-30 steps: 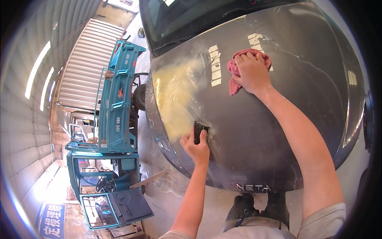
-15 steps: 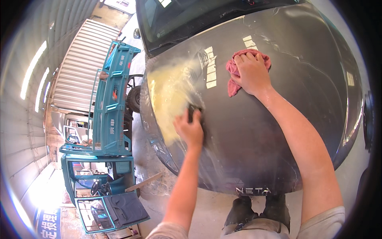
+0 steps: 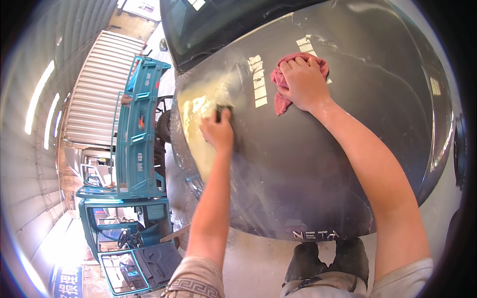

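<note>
Under both my hands is the dark grey car hood [image 3: 308, 174], dusty and streaked with pale residue. A yellowish filler-like patch [image 3: 201, 154] covers its left side. My left hand [image 3: 217, 134] is closed on a small dark sanding block [image 3: 224, 113], pressed to the inner edge of that patch; the fingers partly hide the block. Farther right and higher on the hood, my right hand [image 3: 305, 87] grips a bunched pink-red cloth [image 3: 281, 104], which rests on the paint with one corner hanging toward me.
Beyond the hood lies the dark windshield [image 3: 223, 27]. A teal truck [image 3: 141, 134] stands to the left, its door [image 3: 144, 268] swung open near a wooden plank [image 3: 180, 235]. Behind it is a white corrugated panel [image 3: 97, 84]. My legs [image 3: 305, 260] are close to the car's front edge.
My left hand has slid the sanding block up and left along the yellowish patch. The right hand with the cloth stays at about the same spot on the hood; the view has shifted slightly.
</note>
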Tool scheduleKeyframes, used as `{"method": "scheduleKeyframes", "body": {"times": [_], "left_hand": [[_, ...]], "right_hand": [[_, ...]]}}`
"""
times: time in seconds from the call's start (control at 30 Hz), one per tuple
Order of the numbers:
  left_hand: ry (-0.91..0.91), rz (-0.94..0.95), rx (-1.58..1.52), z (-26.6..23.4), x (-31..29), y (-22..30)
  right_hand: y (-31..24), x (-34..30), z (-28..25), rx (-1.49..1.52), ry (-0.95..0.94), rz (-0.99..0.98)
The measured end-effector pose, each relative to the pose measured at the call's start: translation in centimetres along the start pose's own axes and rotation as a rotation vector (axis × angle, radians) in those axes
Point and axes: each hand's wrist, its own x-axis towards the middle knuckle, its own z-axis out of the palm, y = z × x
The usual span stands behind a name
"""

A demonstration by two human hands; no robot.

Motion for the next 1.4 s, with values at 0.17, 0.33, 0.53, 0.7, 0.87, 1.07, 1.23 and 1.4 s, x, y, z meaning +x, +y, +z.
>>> {"method": "scheduleKeyframes", "body": {"times": [0.17, 0.33, 0.53, 0.7, 0.87, 1.07, 1.23, 1.4], "left_hand": [[-0.063, 0.096, -0.233, -4.4, -12.3, 3.4], [-0.063, 0.004, -0.211, -1.8, -4.7, 2.4], [0.028, -0.111, -0.054, 0.5, 4.8, -3.2], [-0.080, 0.031, -0.177, -2.3, -7.5, 4.1], [-0.091, 0.039, -0.208, -3.1, -6.7, 2.8], [-0.105, -0.093, -0.208, 0.4, 5.8, -0.2], [-0.023, 0.040, -0.131, -1.1, -2.9, 1.4], [-0.063, 0.040, -0.293, -5.5, -12.5, 2.1]], "right_hand": [[1.9, -0.5, -0.7, -0.041, -0.030, 0.039], [2.2, -0.7, -0.9, -0.044, 0.018, 0.018], [-1.4, 0.3, -0.1, 0.008, -0.053, -0.003], [2.6, -0.9, -1.0, -0.093, -0.005, 0.030], [2.0, -0.5, -0.9, -0.050, -0.036, 0.033], [0.0, 0.1, -0.3, -0.048, -0.011, -0.002], [1.2, -0.3, 0.0, -0.058, 0.017, -0.006], [1.9, -0.6, -0.7, -0.100, 0.029, 0.003]]}}
